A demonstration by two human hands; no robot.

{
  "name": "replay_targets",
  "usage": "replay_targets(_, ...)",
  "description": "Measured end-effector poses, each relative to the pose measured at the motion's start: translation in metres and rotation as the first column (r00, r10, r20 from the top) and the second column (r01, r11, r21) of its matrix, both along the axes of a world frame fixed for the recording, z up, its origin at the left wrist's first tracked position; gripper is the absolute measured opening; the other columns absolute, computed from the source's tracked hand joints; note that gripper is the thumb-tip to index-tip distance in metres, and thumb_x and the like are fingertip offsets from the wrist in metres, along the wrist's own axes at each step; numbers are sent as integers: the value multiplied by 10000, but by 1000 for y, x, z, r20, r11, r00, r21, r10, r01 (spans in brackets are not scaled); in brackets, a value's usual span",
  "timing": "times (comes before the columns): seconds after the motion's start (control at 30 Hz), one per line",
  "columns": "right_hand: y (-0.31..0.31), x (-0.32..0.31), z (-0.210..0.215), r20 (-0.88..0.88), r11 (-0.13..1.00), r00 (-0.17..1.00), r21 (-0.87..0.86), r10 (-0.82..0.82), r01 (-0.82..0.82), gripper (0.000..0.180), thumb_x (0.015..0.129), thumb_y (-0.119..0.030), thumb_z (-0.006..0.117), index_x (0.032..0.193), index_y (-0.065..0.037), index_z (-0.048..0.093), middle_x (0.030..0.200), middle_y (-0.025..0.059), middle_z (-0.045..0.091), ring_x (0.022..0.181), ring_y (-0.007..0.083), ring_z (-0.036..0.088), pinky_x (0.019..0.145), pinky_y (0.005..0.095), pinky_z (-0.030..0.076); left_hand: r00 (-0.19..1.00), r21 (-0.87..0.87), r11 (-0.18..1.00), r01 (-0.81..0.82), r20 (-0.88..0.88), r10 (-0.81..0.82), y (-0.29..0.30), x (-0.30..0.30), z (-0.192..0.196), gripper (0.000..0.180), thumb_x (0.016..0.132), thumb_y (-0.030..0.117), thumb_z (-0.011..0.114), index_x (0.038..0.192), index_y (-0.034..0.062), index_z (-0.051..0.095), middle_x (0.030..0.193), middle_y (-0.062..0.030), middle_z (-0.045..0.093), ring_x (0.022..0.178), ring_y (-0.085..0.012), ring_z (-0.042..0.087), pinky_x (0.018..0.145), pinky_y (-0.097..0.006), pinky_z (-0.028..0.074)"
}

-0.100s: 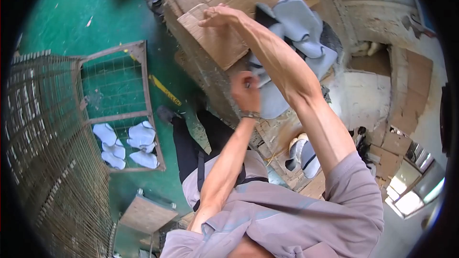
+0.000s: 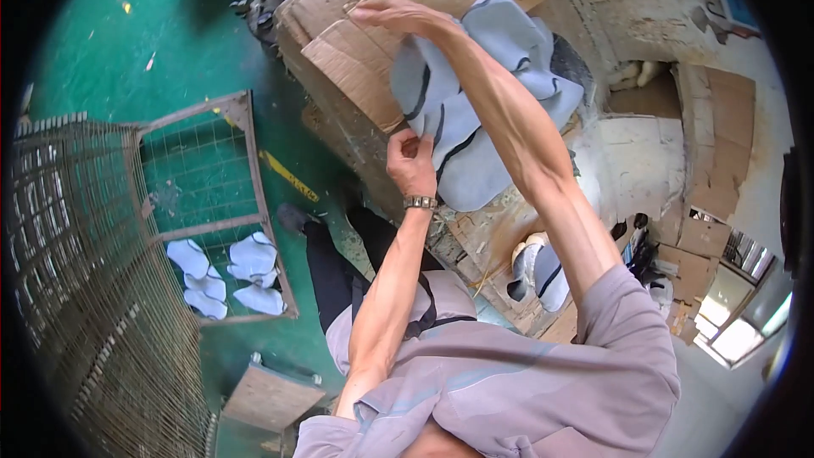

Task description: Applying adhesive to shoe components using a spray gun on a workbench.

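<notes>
Work in hand: I am handling the grey cut pieces [image 2: 475,153], soft sheets with dark edge lines, heaped on the cardboard-covered table [image 2: 356,59] in front of me.
Done so far: I judge that some sorting is behind me, since a few pale cut pieces [image 2: 229,276] already lie in the wire mesh bin [image 2: 254,161] on the green floor [image 2: 186,42] to my left.
Left to do: most of it, by my reckoning; the big heap on the table is thick and layered, and another grey piece [image 2: 543,276] sits lower down near my right side.
Where the pieces are: the top of the heap lies between my two hands, partly draped over the table's near edge.
Left hand [image 2: 413,165]: raised upright from the elbow, a metal watch band [image 2: 420,202] on the wrist; my fingers [image 2: 409,146] are curled together in a pinch on the lower left edge of one grey piece.
Right hand [image 2: 398,15]: arm stretched far forward and across, forearm turned so the wrist bends over the heap; the hand lies flat with fingers spread loosely over the cardboard at the upper edge of the pieces. I cannot tell whether it grips a piece or only presses down.
Body: I lean over the table, both sleeves of my mauve shirt [image 2: 526,390] low in view.
</notes>
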State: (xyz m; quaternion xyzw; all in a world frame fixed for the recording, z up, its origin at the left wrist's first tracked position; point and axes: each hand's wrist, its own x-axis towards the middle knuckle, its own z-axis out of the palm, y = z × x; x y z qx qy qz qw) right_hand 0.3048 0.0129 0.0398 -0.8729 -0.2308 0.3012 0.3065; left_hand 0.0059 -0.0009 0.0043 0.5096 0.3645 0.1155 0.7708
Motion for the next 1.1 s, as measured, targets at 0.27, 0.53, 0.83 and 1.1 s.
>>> replay_targets(0.27,-205,-278,72,540,447,390,-28,-746,894,482,948,-482,674,977,-6,739,854,174,743,829,292,724,764,433,541,1000,-25,1000,4,-30,-5,16,-2,10,228,858,41,805,1009,18,636,887,-5,644,778,-112,573,737,-291,498)
replay_targets(0.53,-183,-433,-11,-700,-188,-185,-74,-689,979,534,961,-451,704,1158,42,647,1040,162,733,842,256,731,710,381,636,995,-87,996,-19,-104,10,-9,15,46,249,856,10,798,1041,0,633,974,-29,635,870,-139,568,808,-303,492)
replay_targets(0.83,-122,-422,128,-626,-294,79,469,-776,833,272,1018,-171,671,1204,27,657,1101,76,725,941,133,687,851,329,583,976,-236,972,-3,210,54,17,-3,140,211,916,-28,750,1083,12,626,1035,-44,663,935,-140,620,872,-296,517)
replay_targets(1.1,-56,-414,204,-467,-46,299,596,-832,802,294,1002,-119,676,1259,20,644,1176,75,708,1085,136,631,983,311,471,944,-447,885,132,330,25,143,9,204,219,1012,74,653,1224,45,606,1166,-76,710,1049,-199,681,947,-392,566)
